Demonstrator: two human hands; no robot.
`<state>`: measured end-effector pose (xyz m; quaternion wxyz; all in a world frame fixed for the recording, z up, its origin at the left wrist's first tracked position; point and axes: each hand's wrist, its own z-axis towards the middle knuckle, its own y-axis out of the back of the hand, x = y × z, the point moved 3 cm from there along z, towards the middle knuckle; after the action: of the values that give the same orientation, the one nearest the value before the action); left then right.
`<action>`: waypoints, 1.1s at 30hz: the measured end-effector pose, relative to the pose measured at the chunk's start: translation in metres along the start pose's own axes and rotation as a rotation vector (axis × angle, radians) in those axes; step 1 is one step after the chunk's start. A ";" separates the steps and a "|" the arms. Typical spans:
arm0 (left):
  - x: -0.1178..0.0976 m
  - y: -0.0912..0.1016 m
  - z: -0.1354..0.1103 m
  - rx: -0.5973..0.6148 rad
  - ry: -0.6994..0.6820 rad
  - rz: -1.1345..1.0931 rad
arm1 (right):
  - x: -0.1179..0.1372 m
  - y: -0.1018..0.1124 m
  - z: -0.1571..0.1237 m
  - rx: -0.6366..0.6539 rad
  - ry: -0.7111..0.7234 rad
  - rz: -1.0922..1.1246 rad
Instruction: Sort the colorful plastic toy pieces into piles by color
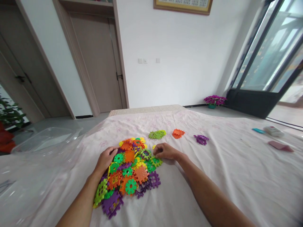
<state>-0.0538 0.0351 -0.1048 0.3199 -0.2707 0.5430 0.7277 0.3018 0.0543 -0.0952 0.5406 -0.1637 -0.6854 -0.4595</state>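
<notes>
A heap of plastic interlocking pieces [129,171] in orange, green, yellow and purple lies on a pale floral sheet [213,176]. My left hand [105,158] rests on the heap's left side, fingers curled over the pieces. At the heap's far right edge my right hand [165,151] has its fingers pinched together on a piece, though which one is hidden. Farther back lie three small sorted piles: light green [157,134], orange [178,133] and purple [201,139].
A clear plastic box [44,142] sits at the left edge of the bed. Small items [272,131] and a pink object [280,146] lie at the far right. Beyond are a door, a potted purple flower [215,101] and a glass sliding door.
</notes>
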 end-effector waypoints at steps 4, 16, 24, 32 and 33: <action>0.000 0.000 -0.001 0.005 0.002 -0.004 | 0.006 0.000 -0.001 0.053 0.002 -0.116; 0.000 0.000 -0.002 0.009 0.011 0.006 | -0.002 0.009 -0.003 -0.131 0.004 0.208; -0.002 0.001 -0.002 0.008 0.023 0.022 | -0.013 0.027 0.001 -0.605 -0.066 0.508; 0.003 0.000 0.000 0.014 0.017 0.017 | -0.021 0.029 0.002 -0.850 -0.047 0.483; 0.002 0.000 0.000 0.013 0.018 0.015 | -0.019 0.027 0.001 -0.828 -0.057 0.413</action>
<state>-0.0553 0.0354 -0.1067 0.3114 -0.2712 0.5527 0.7239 0.3279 0.0751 -0.1000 0.4909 -0.5114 -0.4118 -0.5726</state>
